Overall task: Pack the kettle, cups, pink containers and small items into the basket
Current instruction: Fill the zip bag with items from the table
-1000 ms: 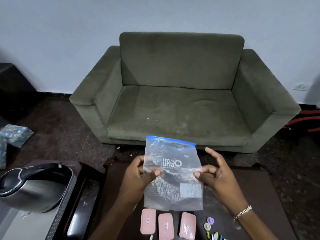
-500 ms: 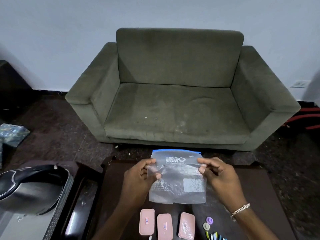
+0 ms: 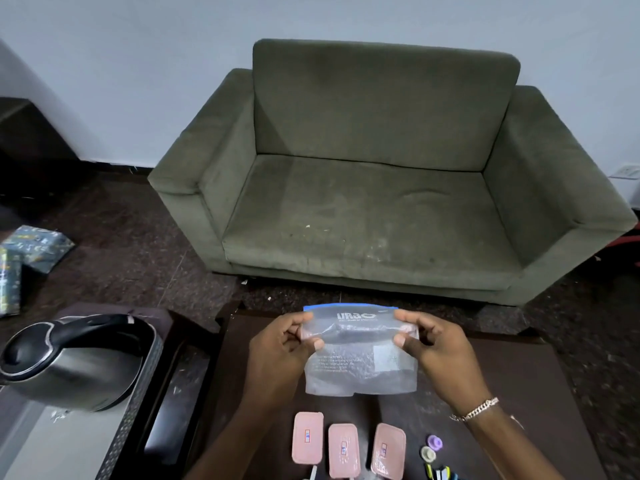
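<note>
A clear zip bag (image 3: 360, 362) with a blue top strip hangs over the dark table (image 3: 519, 368). My left hand (image 3: 280, 351) pinches its upper left edge and my right hand (image 3: 429, 348) pinches its upper right edge. Below it three pink containers (image 3: 343, 448) lie side by side near the table's front. To their right sit a purple ring (image 3: 434, 442), a pale ring (image 3: 428, 453) and some small coloured items (image 3: 440, 472). The steel kettle (image 3: 69, 362) with a black handle lies in the basket (image 3: 138, 386) at the left.
A green sofa (image 3: 381, 202) faces me beyond the table. Patterned packages (image 3: 31, 247) lie on the dark floor at the far left. A white wall socket (image 3: 627, 172) is at the right edge.
The bag has dropped lower and both hands now grip near its top corners, pulling the mouth. The view has shifted, so the sofa sits further right.
</note>
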Demonstrator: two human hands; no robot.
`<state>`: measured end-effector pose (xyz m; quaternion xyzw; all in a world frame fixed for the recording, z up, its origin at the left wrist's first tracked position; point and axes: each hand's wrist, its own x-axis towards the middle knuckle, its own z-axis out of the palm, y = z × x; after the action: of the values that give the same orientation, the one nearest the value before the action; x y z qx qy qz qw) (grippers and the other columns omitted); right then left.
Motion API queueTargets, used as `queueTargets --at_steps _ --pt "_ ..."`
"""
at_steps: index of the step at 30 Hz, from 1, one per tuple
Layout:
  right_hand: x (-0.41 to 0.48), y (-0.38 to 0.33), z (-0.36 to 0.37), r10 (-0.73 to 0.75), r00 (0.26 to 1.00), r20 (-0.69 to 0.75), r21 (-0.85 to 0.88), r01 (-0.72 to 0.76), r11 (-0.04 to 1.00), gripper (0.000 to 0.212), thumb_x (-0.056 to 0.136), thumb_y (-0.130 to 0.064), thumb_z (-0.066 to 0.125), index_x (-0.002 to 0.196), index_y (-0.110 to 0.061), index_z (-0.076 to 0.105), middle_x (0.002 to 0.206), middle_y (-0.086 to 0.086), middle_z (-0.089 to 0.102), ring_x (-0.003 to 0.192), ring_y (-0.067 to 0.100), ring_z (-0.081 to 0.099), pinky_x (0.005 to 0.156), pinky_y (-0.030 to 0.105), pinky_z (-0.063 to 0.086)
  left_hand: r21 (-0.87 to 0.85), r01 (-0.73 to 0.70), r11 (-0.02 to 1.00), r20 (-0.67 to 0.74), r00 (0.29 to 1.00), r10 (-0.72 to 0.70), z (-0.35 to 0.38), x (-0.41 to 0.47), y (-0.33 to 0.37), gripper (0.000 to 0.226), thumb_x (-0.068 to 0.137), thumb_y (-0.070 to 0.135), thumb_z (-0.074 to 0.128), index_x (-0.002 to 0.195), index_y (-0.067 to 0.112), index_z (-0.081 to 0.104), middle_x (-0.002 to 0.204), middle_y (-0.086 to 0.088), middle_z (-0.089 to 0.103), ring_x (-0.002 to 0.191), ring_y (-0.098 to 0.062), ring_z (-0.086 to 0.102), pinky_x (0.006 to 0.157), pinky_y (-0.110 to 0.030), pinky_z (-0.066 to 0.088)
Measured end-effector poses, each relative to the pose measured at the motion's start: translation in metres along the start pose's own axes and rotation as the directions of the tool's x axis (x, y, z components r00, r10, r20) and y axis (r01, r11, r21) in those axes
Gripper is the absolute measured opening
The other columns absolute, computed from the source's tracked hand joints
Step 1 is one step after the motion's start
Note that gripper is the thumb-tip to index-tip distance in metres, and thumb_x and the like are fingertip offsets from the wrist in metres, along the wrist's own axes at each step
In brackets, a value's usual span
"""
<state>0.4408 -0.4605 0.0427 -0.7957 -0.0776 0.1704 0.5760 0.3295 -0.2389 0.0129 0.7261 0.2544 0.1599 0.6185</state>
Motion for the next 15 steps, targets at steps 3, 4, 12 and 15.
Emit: queueTargets --at_steps 3,4,12,15 --pt "0.002 -0.005 0.010 -0.076 0.997 0.024 -0.214 0.079 0.974 0.027 0.084 0.002 0.075 0.103 -0.017 0.076 0.100 -0.008 0.072 0.091 -0.004 0.064 0.082 0.009 0.043 0.187 -0.103 0.977 0.000 0.995 0.105 -0.009 0.002 -0.008 0.030 0.079 0.005 0.085 0.083 0.032 0.075 0.082 0.004 0.066 0.071 -0.005 0.062 0.069 -0.017 0.049" --pt "0.004 -0.007 0.014 -0.099 0.995 0.028 -0.265 0.103 0.959 0.022 0.084 0.001 0.074 0.096 -0.018 0.077 0.094 -0.007 0.068 0.086 -0.004 0.062 0.077 0.007 0.041 0.247 -0.128 0.961 0.003 0.991 0.131 -0.014 0.002 -0.009 0.024 0.080 0.009 0.084 0.076 0.030 0.073 0.082 0.008 0.061 0.071 -0.005 0.060 0.066 -0.014 0.045" --pt "0.007 -0.020 0.081 -0.119 0.984 0.133 -0.202 0.145 0.969 0.015 0.094 -0.016 0.067 0.080 -0.018 0.064 0.076 0.000 0.068 0.072 0.013 0.061 0.068 0.029 0.046 0.301 -0.109 0.947 -0.064 0.989 0.134 -0.078 -0.001 -0.034 0.034 0.098 0.049 0.054 0.079 0.026 0.038 0.059 0.016 0.044 0.053 -0.001 0.038 0.050 -0.018 0.032" --pt "-0.001 -0.016 0.139 -0.112 0.991 0.066 -0.097 0.118 0.988 0.011 0.091 -0.011 0.071 0.095 -0.019 0.064 0.089 -0.001 0.072 0.085 0.016 0.068 0.076 0.025 0.050 0.294 -0.025 0.956 -0.231 0.968 0.096 -0.117 -0.008 -0.051 0.028 0.093 0.045 0.063 0.092 0.025 0.043 0.058 0.014 0.052 0.050 -0.002 0.045 0.049 -0.017 0.034"
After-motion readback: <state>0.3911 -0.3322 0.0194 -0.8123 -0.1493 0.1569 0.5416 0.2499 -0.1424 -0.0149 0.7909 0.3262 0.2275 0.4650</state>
